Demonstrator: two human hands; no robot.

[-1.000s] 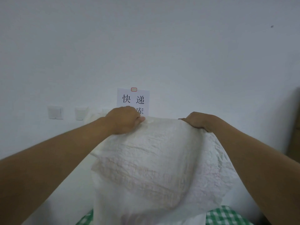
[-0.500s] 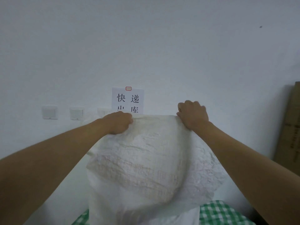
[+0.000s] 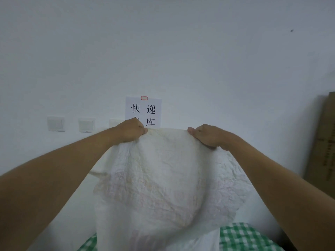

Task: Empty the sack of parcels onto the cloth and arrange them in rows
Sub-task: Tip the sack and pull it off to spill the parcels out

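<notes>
A large white woven sack (image 3: pixel 163 178) hangs in front of me, bulging in its lower half. My left hand (image 3: pixel 131 130) grips its upper left edge and my right hand (image 3: pixel 208 135) grips its upper right edge, both held out at arm's length. Under the sack a green and white checked cloth (image 3: pixel 243 236) shows at the bottom right and a strip of it at the bottom left. No parcels are visible; the sack hides what lies below it.
A white wall stands close behind, with a paper sign (image 3: pixel 143 111) bearing black characters and several white switches (image 3: pixel 55 123) to its left. A tall brown cardboard box (image 3: pixel 324 138) leans at the right edge.
My right hand has shifted its grip on the top edge and turned knuckles-out. The sack's top edge stays at about the same height; my view has drifted slightly.
</notes>
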